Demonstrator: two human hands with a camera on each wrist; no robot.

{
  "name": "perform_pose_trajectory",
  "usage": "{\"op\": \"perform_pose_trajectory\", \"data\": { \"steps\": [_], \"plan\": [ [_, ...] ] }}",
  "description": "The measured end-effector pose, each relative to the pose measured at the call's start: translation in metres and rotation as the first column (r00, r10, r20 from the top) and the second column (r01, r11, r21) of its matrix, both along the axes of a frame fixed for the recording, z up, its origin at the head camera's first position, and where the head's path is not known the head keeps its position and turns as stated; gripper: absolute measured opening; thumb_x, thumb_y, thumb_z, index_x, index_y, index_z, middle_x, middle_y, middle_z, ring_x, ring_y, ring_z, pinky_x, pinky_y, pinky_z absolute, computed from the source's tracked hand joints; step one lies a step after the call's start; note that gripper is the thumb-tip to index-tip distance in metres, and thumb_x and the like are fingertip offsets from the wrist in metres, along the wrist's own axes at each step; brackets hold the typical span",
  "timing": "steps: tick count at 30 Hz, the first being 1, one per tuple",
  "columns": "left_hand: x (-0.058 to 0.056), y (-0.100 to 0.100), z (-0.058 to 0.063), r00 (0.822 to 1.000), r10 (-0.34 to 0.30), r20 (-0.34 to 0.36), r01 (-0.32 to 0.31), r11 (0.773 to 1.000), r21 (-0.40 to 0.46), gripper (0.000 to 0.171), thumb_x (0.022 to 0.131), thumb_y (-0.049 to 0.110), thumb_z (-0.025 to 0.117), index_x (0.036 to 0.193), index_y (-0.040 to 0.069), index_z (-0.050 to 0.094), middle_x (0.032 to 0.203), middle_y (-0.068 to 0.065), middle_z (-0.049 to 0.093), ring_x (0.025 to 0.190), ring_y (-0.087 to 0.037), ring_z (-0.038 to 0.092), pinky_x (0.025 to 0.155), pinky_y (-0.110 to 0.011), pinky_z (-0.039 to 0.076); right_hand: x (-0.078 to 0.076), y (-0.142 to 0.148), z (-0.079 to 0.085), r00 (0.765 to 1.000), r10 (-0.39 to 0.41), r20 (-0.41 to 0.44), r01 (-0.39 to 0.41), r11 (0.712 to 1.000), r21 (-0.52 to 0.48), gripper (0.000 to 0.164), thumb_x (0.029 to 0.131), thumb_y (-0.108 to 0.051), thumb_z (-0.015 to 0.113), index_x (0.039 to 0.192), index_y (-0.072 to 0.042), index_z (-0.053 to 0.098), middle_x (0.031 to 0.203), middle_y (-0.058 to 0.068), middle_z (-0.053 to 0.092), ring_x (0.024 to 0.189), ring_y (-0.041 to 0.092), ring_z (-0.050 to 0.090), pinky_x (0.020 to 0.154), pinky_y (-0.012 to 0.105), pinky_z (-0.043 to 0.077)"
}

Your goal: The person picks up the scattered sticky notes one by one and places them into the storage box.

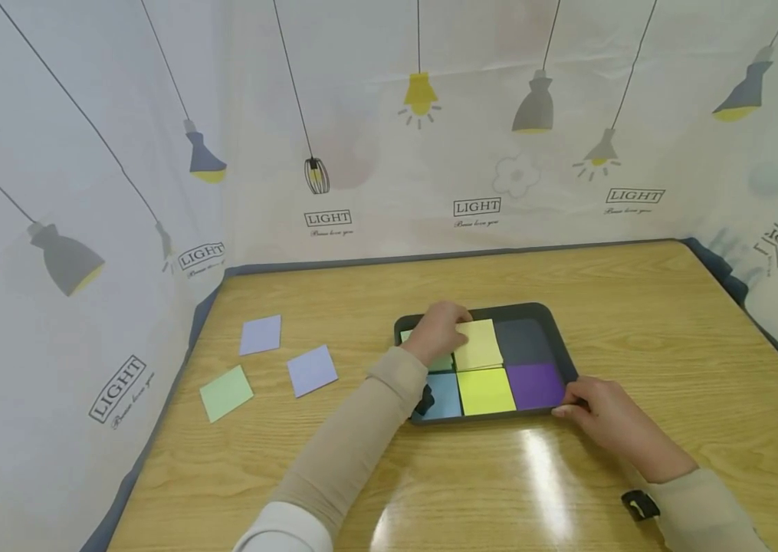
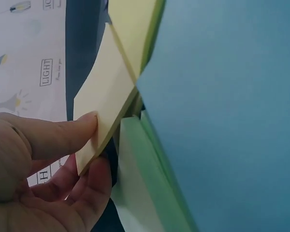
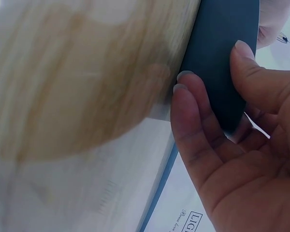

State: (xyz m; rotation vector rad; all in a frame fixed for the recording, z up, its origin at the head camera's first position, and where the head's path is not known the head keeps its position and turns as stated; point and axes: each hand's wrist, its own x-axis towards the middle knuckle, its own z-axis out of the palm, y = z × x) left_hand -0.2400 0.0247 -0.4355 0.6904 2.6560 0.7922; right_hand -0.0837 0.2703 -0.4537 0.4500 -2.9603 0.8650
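Near the middle of the table lies a dark rectangular tray (image 1: 523, 311) holding square sticky note pads. My left hand (image 1: 438, 331) reaches over it and pinches a pale yellow sticky note pad (image 1: 478, 345) between thumb and fingers; in the left wrist view this pad (image 2: 99, 104) is tilted. Partly hidden under the left hand is a green pad (image 2: 145, 174). Along the near row sit a blue pad (image 1: 445, 392), a bright yellow pad (image 1: 487, 391) and a purple pad (image 1: 535, 385). My right hand (image 1: 605, 418) grips the tray's near right corner (image 3: 220, 63), thumb on one side, fingers on the other.
Left of the tray, two lilac notes (image 1: 260, 335) and a light green note (image 1: 226, 393) lie apart on the wooden table (image 1: 333, 475). A white cloth (image 1: 389, 153) printed with lamps stands around the back and sides.
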Motion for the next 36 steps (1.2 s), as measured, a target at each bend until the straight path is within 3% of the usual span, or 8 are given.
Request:
{"op": "perform_pose_trajectory", "data": {
  "steps": [17, 24, 30, 36],
  "plan": [
    [0.009, 0.006, -0.009, 0.998, -0.019, -0.053, 0.015, 0.996, -0.092, 0.037, 0.087, 0.005, 0.058, 0.123, 0.013, 0.058, 0.129, -0.002, 0.056, 0.120, -0.017, 0.045, 0.096, -0.031, 0.045, 0.001, 0.000, 0.000, 1.000, -0.002, 0.018, 0.002, 1.000, 0.000, 0.024, 0.077, -0.022, 0.070, 0.063, -0.021, 0.052, 0.062, -0.006, 0.045, 0.055, 0.007, 0.038, 0.050, 0.025, 0.037],
    [0.013, 0.010, -0.005, 0.994, -0.027, -0.106, 0.012, 0.991, -0.133, 0.036, 0.088, 0.002, 0.055, 0.122, 0.013, 0.059, 0.126, -0.003, 0.058, 0.113, -0.015, 0.049, 0.085, -0.027, 0.050, 0.000, -0.001, 0.002, 1.000, 0.008, 0.013, -0.008, 1.000, -0.010, 0.021, 0.077, -0.020, 0.071, 0.064, -0.019, 0.054, 0.063, -0.005, 0.045, 0.056, 0.008, 0.038, 0.050, 0.026, 0.038],
    [0.015, 0.011, -0.003, 0.988, -0.017, -0.153, -0.008, 0.987, -0.162, 0.036, 0.087, 0.000, 0.054, 0.120, 0.014, 0.060, 0.124, -0.003, 0.059, 0.113, -0.016, 0.050, 0.086, -0.027, 0.050, -0.001, -0.001, 0.000, 1.000, 0.006, -0.001, -0.006, 1.000, -0.002, 0.023, 0.076, -0.020, 0.071, 0.063, -0.020, 0.052, 0.062, -0.006, 0.045, 0.056, 0.007, 0.038, 0.051, 0.026, 0.038],
    [0.015, 0.010, -0.005, 0.983, -0.045, -0.178, 0.018, 0.988, -0.151, 0.034, 0.086, 0.000, 0.055, 0.117, 0.013, 0.062, 0.118, -0.004, 0.061, 0.110, -0.017, 0.051, 0.085, -0.026, 0.050, 0.000, -0.001, -0.001, 1.000, -0.007, 0.007, 0.007, 1.000, 0.003, 0.024, 0.077, -0.021, 0.070, 0.063, -0.019, 0.051, 0.062, -0.005, 0.044, 0.056, 0.007, 0.038, 0.050, 0.026, 0.038]
  ]
}}
